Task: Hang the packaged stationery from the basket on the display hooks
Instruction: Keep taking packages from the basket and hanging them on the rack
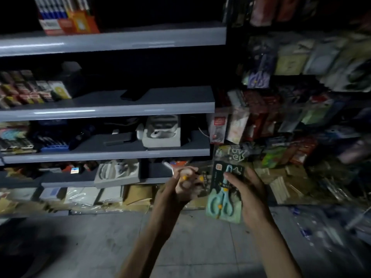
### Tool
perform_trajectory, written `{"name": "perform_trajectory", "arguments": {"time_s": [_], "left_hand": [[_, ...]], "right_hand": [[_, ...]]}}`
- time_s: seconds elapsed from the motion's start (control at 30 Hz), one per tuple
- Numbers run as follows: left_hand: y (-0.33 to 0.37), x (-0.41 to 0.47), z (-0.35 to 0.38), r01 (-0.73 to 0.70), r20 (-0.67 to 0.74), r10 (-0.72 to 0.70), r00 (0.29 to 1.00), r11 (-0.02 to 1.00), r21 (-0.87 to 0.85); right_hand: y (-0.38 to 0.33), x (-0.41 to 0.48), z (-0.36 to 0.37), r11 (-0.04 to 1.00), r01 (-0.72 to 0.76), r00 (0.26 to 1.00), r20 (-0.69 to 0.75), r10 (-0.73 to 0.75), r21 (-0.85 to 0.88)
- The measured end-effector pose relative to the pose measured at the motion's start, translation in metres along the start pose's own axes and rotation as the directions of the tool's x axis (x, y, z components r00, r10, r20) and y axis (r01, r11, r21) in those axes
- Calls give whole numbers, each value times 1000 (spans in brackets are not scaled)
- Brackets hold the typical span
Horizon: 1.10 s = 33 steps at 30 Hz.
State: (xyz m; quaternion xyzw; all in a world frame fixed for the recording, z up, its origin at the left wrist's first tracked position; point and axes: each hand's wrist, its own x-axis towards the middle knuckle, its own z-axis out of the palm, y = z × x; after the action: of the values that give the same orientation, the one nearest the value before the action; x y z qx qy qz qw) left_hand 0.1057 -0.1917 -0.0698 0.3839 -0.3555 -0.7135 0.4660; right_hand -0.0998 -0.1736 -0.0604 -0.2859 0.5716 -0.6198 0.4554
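Observation:
My right hand grips a dark card package of mint-green scissors by its right edge, thumb across the front, held upright low in front of the display. My left hand is curled round a second pack with pinkish scissors and yellow dots, just left of the green one; blur hides its details. Directly above the green pack hangs another dark package on the crowded hook display. No basket is in view.
Grey shelves on the left carry boxes, pens and a grey tray. Cardboard and plastic-wrapped stock lies along the floor under them. Loose packets litter the tiled floor at the right.

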Motion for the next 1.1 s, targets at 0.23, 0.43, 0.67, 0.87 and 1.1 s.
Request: {"name": "perform_trajectory", "arguments": {"time_s": [0.23, 0.43, 0.67, 0.87, 1.1], "left_hand": [[21, 52, 55, -79, 216, -37, 976, 859, 506], [0, 96, 106, -91, 185, 17, 982, 914, 396], [-24, 142, 153, 6, 211, -46, 976, 982, 187], [-27, 199, 169, 56, 211, -82, 974, 991, 124], [-11, 257, 182, -31, 206, -4, 979, 986, 163]], "right_hand": [[-49, 45, -70, 934, 247, 966, 137, -217, -260], [-63, 71, -108, 917, 307, 932, -112, -343, -256], [-72, 109, -135, 933, 265, 900, -285, -329, -242], [-102, 156, -139, 846, 316, 855, -259, -450, -429], [-131, 214, -137, 808, 280, 811, -323, -488, -518]]}}
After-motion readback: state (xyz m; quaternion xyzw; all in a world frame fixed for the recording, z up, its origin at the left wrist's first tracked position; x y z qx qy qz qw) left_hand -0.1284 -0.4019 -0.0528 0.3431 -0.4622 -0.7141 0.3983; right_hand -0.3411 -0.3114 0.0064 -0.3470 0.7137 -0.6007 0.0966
